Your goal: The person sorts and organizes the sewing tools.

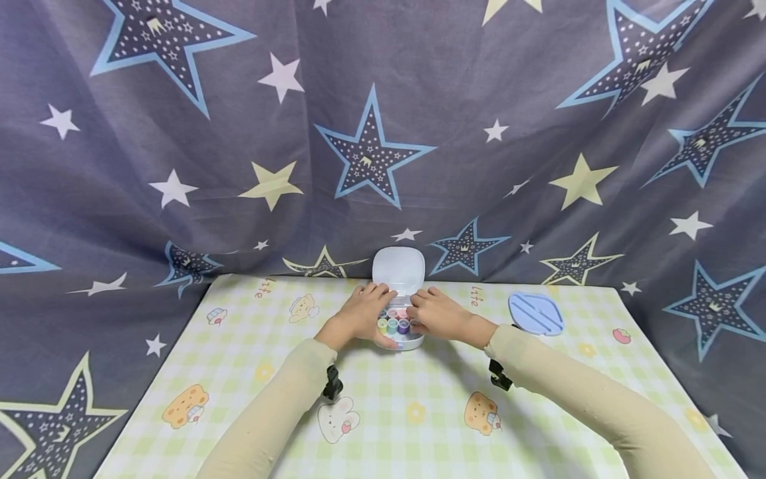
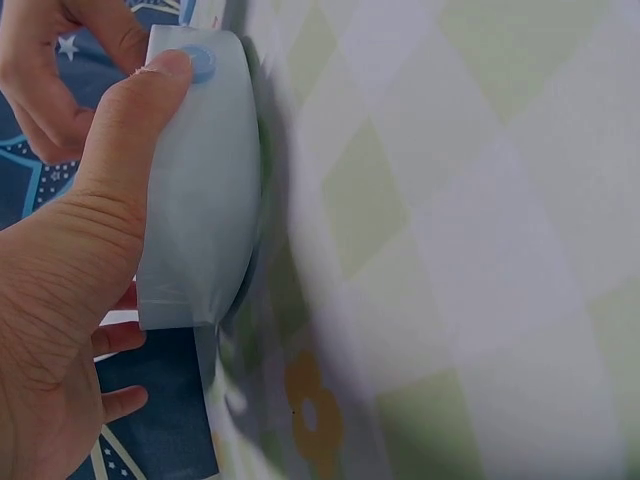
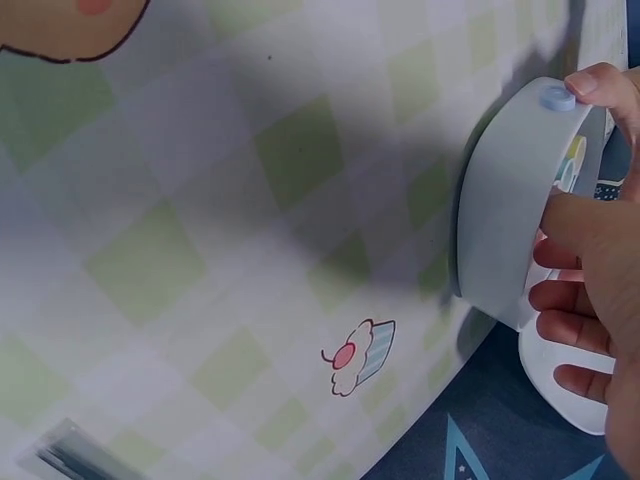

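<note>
A small pale box stands on the table with its lid raised at the back. Inside it sit several small round coloured pieces, yellow, green, purple and pink among them. My left hand grips the box's left side, its thumb on the front wall beside a round blue button. Over the right rim, my right hand reaches into the box with bent fingers. In the right wrist view, the box wall partly hides those fingertips, so whether they pinch a piece is unclear.
A flat blue tray-like piece with a diagonal bar lies at the right on the checked tablecloth. Behind the table hangs a dark curtain with stars, close to the raised lid.
</note>
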A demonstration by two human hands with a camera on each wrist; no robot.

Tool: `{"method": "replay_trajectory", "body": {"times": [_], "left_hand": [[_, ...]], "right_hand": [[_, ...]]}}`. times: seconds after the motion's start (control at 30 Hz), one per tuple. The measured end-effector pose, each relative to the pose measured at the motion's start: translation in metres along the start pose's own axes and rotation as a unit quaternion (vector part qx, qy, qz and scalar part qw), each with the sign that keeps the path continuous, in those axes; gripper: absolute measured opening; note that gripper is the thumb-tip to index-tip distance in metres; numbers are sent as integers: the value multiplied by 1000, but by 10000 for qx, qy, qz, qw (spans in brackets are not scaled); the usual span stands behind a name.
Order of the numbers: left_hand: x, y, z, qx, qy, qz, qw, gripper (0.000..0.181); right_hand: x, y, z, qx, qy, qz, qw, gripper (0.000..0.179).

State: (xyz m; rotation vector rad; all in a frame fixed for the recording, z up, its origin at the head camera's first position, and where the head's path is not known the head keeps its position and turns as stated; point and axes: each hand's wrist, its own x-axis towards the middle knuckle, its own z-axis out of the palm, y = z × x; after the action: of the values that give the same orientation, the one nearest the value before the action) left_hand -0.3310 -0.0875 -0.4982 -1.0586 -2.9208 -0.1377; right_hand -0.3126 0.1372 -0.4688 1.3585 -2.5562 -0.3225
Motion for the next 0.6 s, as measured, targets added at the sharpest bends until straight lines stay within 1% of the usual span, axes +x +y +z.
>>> {"method": "replay_trajectory", "body": {"times": [0.43,0.6], "left_hand": [[-2,0,1,-199,-7,-34,9998,118],[0,-1,3,-223,16,-23,9997,119]], "right_hand": [[0,1,4,-50,20,-49,10000,21],[0,2,3,24,121,-58,9999,20]]}}
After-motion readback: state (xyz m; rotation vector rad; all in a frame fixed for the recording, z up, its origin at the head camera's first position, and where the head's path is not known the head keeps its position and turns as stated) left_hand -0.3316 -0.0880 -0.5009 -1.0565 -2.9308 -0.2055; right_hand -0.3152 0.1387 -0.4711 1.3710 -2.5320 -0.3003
